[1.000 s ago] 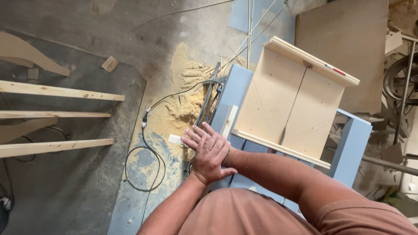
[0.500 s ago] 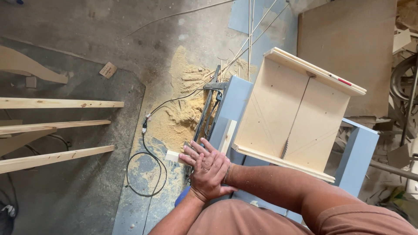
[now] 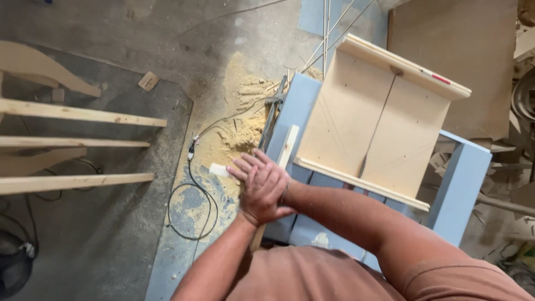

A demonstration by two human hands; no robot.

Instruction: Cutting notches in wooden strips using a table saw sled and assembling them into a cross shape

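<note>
Head view: the two hands are pressed together, the left hand (image 3: 245, 173) mostly hidden under the right hand (image 3: 264, 187). They hold nothing; the fingers lie flat rather than curled. Just beyond the fingertips a narrow wooden strip (image 3: 288, 146) rests on the blue saw table (image 3: 462, 184), near its left edge. It looks light and stiff, easiest taken near the middle. Right of the hands stands the plywood crosscut sled (image 3: 379, 122). Left of them, off the table edge, lie sawdust (image 3: 239, 128) and a cable (image 3: 192, 184) on the floor.
</note>
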